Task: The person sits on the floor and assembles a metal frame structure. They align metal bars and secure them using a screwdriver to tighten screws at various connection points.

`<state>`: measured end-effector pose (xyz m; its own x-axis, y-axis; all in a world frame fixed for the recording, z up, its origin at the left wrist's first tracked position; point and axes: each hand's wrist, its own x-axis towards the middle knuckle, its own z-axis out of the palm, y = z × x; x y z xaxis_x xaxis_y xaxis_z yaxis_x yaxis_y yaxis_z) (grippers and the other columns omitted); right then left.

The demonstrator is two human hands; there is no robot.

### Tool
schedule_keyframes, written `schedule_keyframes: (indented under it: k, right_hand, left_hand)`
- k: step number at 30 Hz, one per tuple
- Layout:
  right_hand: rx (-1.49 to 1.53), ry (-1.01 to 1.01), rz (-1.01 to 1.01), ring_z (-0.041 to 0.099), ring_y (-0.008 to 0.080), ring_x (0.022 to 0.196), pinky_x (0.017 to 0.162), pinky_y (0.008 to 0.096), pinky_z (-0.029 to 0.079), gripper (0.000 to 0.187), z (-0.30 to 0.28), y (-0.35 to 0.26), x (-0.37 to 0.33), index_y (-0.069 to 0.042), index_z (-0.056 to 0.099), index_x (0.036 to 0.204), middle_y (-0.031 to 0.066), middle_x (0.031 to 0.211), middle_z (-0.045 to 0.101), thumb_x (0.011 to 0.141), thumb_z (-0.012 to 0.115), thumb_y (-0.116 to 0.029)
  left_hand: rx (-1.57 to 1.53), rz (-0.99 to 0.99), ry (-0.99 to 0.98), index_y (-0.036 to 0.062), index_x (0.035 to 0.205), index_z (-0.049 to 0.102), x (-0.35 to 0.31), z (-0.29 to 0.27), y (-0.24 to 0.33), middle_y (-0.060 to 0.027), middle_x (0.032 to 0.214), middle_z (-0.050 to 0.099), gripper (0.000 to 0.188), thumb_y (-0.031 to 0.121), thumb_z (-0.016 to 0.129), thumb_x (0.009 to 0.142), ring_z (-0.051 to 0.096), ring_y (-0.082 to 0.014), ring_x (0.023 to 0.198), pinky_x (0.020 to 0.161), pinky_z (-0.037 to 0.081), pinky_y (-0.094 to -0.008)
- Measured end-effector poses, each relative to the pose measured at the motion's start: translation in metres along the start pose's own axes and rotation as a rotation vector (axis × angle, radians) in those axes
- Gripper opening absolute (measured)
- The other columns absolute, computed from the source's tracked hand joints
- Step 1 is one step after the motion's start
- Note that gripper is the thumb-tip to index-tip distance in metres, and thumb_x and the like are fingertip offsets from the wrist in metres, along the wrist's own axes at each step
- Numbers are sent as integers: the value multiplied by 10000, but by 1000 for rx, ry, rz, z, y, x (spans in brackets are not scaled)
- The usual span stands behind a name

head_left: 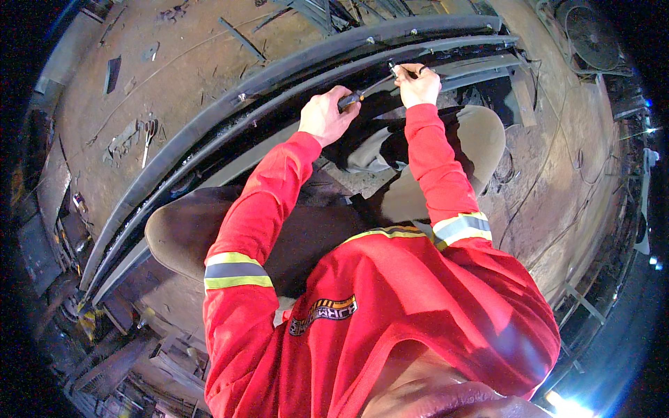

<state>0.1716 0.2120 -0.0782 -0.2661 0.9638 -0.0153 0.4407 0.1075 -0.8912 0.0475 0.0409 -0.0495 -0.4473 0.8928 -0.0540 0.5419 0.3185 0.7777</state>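
Observation:
My left hand (325, 115) is closed round the dark handle of a screwdriver (350, 101), whose thin shaft points right toward my other hand. My right hand (418, 85) is closed, with the fingertips pinching a small metal piece (392, 67) near the shaft's tip. What that piece is, and whether the tip touches it, is too small to tell. Both hands are over long dark metal beams (240, 98) that run side by side across the floor in front of my knees. Small light-coloured fittings sit along the far beam.
A spanner-like tool (148, 139) lies on the brown floor (188, 66) left of the beams. Loose metal strips (317, 14) are piled beyond them. At the far right stands a round, grilled thing like a fan (591, 36). Thin cables trail over the floor on the right.

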Motion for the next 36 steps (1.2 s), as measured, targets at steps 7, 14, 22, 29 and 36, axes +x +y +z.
schedule_keyframes:
  k: [7,14,22,29,36]
  right_hand:
    - [-8,-111,-144,664,142,727,693,260,528,174,-13,12,10,-17,667,880,95,810,686,721,722,-60]
    - [-194,-348,-178,664,146,748,689,265,529,355,-29,-15,12,-48,628,1001,94,868,673,665,726,10]
    - [-909,-315,-839,556,257,1031,817,377,491,655,-38,-57,26,-159,546,1160,77,1104,570,565,821,-177]
    - [-1035,-902,-998,508,269,1075,947,392,398,682,-28,-78,85,-97,582,1134,73,1125,551,511,815,-246]
    - [-929,-1066,-953,541,315,1032,923,378,427,642,-16,-68,92,29,568,1099,157,1064,582,541,770,-216]
  left_hand:
    - [-2,61,90,76,950,636,7,5,0,-154,799,656,286,305,671,781,640,-327,715,647,505,-385]
    - [98,77,218,126,934,631,2,13,-1,-115,794,655,234,253,682,745,639,-309,718,626,508,-396]
    - [223,171,273,159,956,610,0,16,-10,-85,780,637,229,224,676,746,628,-298,727,611,505,-392]
    - [302,259,304,134,962,596,-1,17,-1,-83,788,624,246,197,666,734,617,-276,749,619,507,-385]
    - [349,250,297,133,965,595,-3,14,-7,-71,753,596,260,188,663,720,601,-267,717,607,498,-378]
